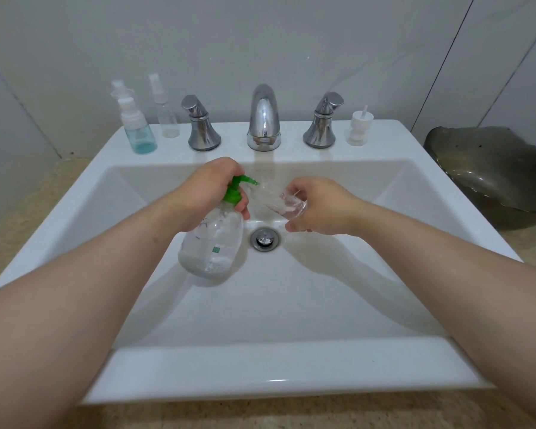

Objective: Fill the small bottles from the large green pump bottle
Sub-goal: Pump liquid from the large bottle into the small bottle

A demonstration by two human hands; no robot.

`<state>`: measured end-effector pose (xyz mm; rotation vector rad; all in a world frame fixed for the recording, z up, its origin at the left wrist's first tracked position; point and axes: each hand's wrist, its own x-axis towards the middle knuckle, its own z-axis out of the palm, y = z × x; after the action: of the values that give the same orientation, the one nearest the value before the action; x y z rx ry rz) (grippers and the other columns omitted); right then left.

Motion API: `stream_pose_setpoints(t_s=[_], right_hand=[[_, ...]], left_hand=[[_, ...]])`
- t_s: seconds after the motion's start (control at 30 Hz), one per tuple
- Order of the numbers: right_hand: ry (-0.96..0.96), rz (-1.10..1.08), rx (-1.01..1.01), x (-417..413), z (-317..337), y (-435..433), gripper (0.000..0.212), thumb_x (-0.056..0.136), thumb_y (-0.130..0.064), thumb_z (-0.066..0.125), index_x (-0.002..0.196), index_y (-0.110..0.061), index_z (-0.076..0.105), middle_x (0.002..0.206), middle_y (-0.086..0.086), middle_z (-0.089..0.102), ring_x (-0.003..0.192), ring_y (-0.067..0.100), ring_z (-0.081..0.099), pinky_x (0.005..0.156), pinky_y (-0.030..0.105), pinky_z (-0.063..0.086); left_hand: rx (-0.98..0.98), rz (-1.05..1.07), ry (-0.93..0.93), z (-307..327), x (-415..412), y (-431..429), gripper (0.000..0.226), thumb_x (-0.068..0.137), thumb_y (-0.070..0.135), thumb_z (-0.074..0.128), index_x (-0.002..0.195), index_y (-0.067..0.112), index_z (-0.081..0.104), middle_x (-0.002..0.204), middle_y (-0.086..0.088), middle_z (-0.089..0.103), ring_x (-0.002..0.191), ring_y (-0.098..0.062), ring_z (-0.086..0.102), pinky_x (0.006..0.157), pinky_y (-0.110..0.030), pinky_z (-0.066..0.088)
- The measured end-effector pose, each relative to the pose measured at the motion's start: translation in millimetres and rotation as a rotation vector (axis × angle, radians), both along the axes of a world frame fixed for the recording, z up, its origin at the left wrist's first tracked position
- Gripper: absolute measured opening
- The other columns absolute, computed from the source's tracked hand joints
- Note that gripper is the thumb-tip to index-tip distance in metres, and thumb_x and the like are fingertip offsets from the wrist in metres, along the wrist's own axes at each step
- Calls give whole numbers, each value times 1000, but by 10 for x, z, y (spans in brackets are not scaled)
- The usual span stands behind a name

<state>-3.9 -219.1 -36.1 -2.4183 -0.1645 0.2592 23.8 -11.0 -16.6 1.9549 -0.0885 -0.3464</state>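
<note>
Left hand (211, 193) curled tight round the green collar and pump head of the pump bottle (212, 243), holding it in the air just left of the drain (264, 239). Right hand (319, 205) curled round the base end of a clear small bottle (276, 201), holding it just beyond and right of the drain. Both held over the sink (260, 373), resting on nothing. Pump bottle tilted, long axis running from the base, left of the drain and toward the viewer, up to the head beyond the drain; nozzle aimed rightward, straight at the small bottle. Small bottle laid well over, nearer flat than upright, long axis running from the mouth beyond the drain down to the base at its right, mouth facing the nozzle. Nozzle tip at the mouth, inside or only against the rim: impossible to tell. Before each press, seat the tip properly in the mouth and hold both bottles steady. Press in short, full strokes. Keep the mouth end higher than the base, to send the liquid down and not back out. With only a little liquid pooled low in the pump bottle, probably best to bring it nearer upright, to draw liquid and not air. Any drips likely harmless, falling near the drain. Far back-left of the drain, a blue bottle (138, 128) and a clear spray bottle (166, 113), waiting; far back-right, a loose white cap (359, 128).
</note>
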Motion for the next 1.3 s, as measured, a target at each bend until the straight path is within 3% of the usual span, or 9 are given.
stream_pose_setpoints(t_s=[0.17,0.3,0.73,0.93,1.07,1.3], right_hand=[[3,-16,13,-1,-2,-5,37,79,-7,83,103,-23,60,109,-1,71,48,-1,59,42,12,41],[5,-25,21,2,-1,-8,36,79,-8,82,100,-26,60,107,-2,72,45,-5,58,44,14,43],[14,-24,24,-11,4,2,36,79,-8,82,96,-29,58,105,-4,73,52,1,62,49,19,46],[8,-8,11,-18,7,13,37,79,-8,83,91,-31,57,106,-2,71,59,8,64,51,22,46],[10,-4,14,-14,4,10,37,79,-7,83,92,-30,57,108,-3,70,60,11,64,48,19,45],[9,-11,26,5,-16,-1,35,79,-7,82,98,-26,60,105,-2,72,52,5,62,44,16,44]], left_hand=[[-24,-7,3,-2,-35,-4,30,105,31,36,82,13,40,52,-12,54,66,-31,70,68,-34,43],[-33,-14,-1,-1,-39,-15,31,107,37,37,90,13,43,51,-11,55,69,-34,70,72,-35,46],[-6,-5,22,28,-41,-22,32,103,27,34,75,12,40,54,-16,55,65,-31,70,75,-36,44],[14,-42,-5,17,-13,-1,19,98,16,33,82,10,41,54,-16,55,66,-32,71,62,-31,44],[2,-39,-40,8,-12,3,17,98,12,33,82,10,40,51,-15,55,63,-32,70,75,-37,43],[-28,-35,-4,-10,-32,0,32,108,35,35,86,13,45,51,-10,55,68,-29,70,71,-32,47]])
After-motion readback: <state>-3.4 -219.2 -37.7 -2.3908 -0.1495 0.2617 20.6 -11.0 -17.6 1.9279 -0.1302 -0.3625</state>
